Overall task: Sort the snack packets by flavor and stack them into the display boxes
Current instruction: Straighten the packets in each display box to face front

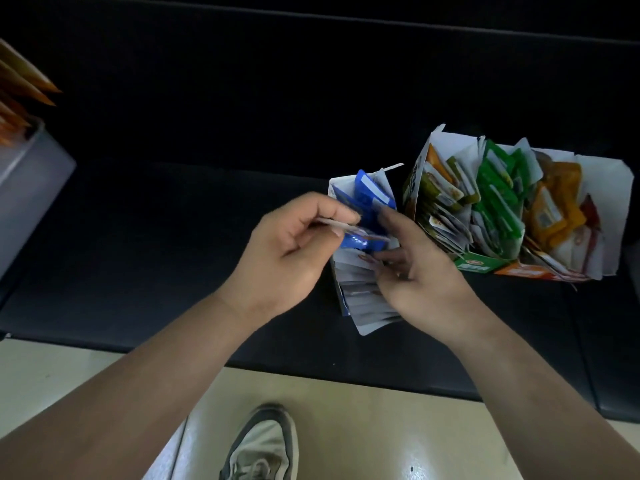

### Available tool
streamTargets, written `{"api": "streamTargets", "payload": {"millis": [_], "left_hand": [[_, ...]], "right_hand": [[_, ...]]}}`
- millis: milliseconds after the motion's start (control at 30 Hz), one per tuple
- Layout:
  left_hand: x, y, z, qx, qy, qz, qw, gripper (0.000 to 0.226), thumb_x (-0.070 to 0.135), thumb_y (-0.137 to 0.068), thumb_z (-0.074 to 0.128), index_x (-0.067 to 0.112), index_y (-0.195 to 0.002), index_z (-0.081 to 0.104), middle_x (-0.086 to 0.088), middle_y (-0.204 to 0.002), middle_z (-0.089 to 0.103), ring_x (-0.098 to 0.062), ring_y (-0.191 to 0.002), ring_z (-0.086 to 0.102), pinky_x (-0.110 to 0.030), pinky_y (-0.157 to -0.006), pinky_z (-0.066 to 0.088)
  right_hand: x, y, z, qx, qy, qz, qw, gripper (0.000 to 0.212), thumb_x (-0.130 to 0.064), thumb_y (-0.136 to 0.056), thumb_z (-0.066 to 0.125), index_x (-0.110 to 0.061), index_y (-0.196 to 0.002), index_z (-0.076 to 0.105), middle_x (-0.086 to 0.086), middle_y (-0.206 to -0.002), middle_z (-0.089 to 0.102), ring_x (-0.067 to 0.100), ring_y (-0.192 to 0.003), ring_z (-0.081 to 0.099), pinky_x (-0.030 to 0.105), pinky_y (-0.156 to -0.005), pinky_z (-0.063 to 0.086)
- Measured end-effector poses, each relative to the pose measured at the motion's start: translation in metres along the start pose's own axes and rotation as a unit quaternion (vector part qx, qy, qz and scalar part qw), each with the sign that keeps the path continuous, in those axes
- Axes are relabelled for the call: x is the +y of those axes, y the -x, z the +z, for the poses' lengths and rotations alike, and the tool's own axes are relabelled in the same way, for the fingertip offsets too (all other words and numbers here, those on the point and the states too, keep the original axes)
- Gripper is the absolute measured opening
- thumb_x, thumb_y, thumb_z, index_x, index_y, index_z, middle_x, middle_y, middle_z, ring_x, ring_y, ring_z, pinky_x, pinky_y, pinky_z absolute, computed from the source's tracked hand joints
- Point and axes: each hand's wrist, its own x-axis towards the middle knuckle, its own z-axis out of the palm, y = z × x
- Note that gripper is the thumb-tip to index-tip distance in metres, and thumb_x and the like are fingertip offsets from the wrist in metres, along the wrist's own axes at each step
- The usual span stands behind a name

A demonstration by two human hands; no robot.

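Shoe: one grey and pale shoe (259, 445) stands on the beige floor (381, 427), nearest to the camera.
Desk: a dark desk (173, 237) begins just behind the floor strip and carries all the boxes.
Left hand: the left hand (287, 251) is over the desk, just left of the blue box. Its thumb and first fingers are closed in a pinch on one thin packet (329, 224), which is seen from its edge. The other fingers are curled in to the palm.
Right hand: the right hand (422, 271) is at the right side of the blue box. Its fingers are bent round the blue packets (367, 199), the first finger at the far side and the thumb at the near side.
Blue box: the blue box (372, 323) lies on the desk between the two hands. The blue packets stand in it in a row, one behind the other, with pale backs showing at the near end.
Other boxes: just right of the blue box, three more boxes stand side by side and touch each other. The first holds olive and orange packets (443, 188), the green box (479, 265) holds green packets (495, 188), and the orange box (530, 273) holds yellow packets (554, 206).
Grey container: well apart, at the far left edge, a grey container (31, 188) holds orange packets (20, 81) that stick out above its rim.
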Motion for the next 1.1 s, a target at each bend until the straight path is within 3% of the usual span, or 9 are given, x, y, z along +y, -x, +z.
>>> {"api": "streamTargets", "payload": {"millis": [67,167,233,367,467,633,800,967,1100], "left_hand": [[0.001,0.000,0.000,-0.006,-0.004,0.025,1.000,0.020,-0.009,-0.098,0.056,0.000,-0.108,0.071,-0.010,-0.110,0.075,-0.023,-0.111,0.071,-0.035,-0.098,0.057],[0.004,-0.001,-0.005,0.063,0.064,0.046,0.995,0.018,-0.001,-0.098,0.056,0.003,-0.110,0.069,-0.017,-0.113,0.073,-0.032,-0.114,0.069,-0.053,-0.104,0.054],[0.003,-0.005,-0.010,0.089,0.103,0.044,0.990,0.018,0.000,-0.099,0.055,0.004,-0.111,0.067,-0.019,-0.114,0.071,-0.035,-0.116,0.068,-0.054,-0.105,0.052],[-0.014,-0.006,-0.006,0.032,0.003,0.001,0.999,0.020,-0.005,-0.101,0.056,0.003,-0.112,0.070,-0.009,-0.114,0.074,-0.023,-0.114,0.070,-0.045,-0.104,0.055],[-0.021,-0.003,0.004,0.012,-0.061,-0.041,0.997,0.023,0.000,-0.101,0.059,0.012,-0.114,0.074,0.003,-0.111,0.075,-0.009,-0.109,0.070,-0.025,-0.095,0.057],[-0.020,0.001,0.003,0.034,-0.167,0.012,0.985,0.033,0.010,-0.095,0.072,0.022,-0.125,0.070,0.018,-0.115,0.066,-0.001,-0.100,0.065,-0.015,-0.082,0.053],[-0.026,0.006,0.001,0.024,-0.156,-0.015,0.987,0.024,0.004,-0.097,0.067,0.016,-0.117,0.075,0.011,-0.104,0.075,0.003,-0.093,0.070,-0.016,-0.080,0.056],[-0.021,-0.015,-0.006,0.038,-0.251,0.116,0.960,0.025,-0.005,-0.094,0.062,0.006,-0.112,0.076,0.000,-0.108,0.068,-0.011,-0.091,0.067,-0.016,-0.079,0.051],[-0.029,-0.040,-0.011,0.016,-0.371,0.120,0.921,0.028,0.010,-0.093,0.070,0.011,-0.121,0.072,-0.001,-0.118,0.057,-0.007,-0.077,0.054,-0.024,-0.068,0.054]], "right_hand": [[0.000,0.000,-0.002,0.003,-0.004,-0.003,1.000,0.083,-0.013,-0.095,0.064,-0.057,-0.154,0.026,-0.042,-0.129,0.050,-0.004,-0.122,0.059,0.039,-0.101,0.056],[0.001,-0.002,-0.002,0.002,-0.003,0.004,1.000,0.084,-0.017,-0.094,0.067,-0.062,-0.152,0.026,-0.028,-0.123,0.060,-0.001,-0.118,0.062,0.038,-0.097,0.058],[0.001,-0.001,-0.002,0.007,-0.007,0.002,1.000,0.084,-0.017,-0.094,0.069,-0.061,-0.152,0.026,-0.031,-0.122,0.060,-0.003,-0.118,0.062,0.037,-0.098,0.058],[-0.002,0.001,-0.002,0.003,-0.011,0.008,1.000,0.086,-0.018,-0.093,0.071,-0.061,-0.152,0.025,-0.038,-0.117,0.061,-0.005,-0.117,0.062,0.036,-0.102,0.056],[-0.001,0.002,-0.002,0.006,-0.026,0.001,1.000,0.085,-0.014,-0.093,0.071,-0.055,-0.155,0.029,-0.048,-0.108,0.059,-0.006,-0.113,0.064,0.033,-0.102,0.055],[-0.005,0.001,0.002,0.076,0.001,-0.062,0.995,0.064,-0.016,-0.092,0.076,-0.033,-0.148,0.052,-0.019,-0.115,0.061,-0.001,-0.095,0.065,0.012,-0.082,0.052],[0.002,-0.008,0.003,0.155,0.097,-0.181,0.966,0.021,-0.019,-0.093,0.076,-0.021,-0.113,0.080,-0.013,-0.108,0.068,0.003,-0.096,0.066,0.026,-0.085,0.056],[0.006,-0.007,0.007,0.110,0.109,-0.147,0.977,0.017,-0.024,-0.097,0.069,-0.031,-0.109,0.080,-0.017,-0.108,0.069,0.006,-0.101,0.067,0.039,-0.084,0.059],[-0.003,-0.011,0.011,0.093,0.157,-0.109,0.977,0.016,-0.034,-0.096,0.062,-0.039,-0.106,0.074,-0.017,-0.107,0.065,0.012,-0.104,0.062,0.042,-0.083,0.057]]}}
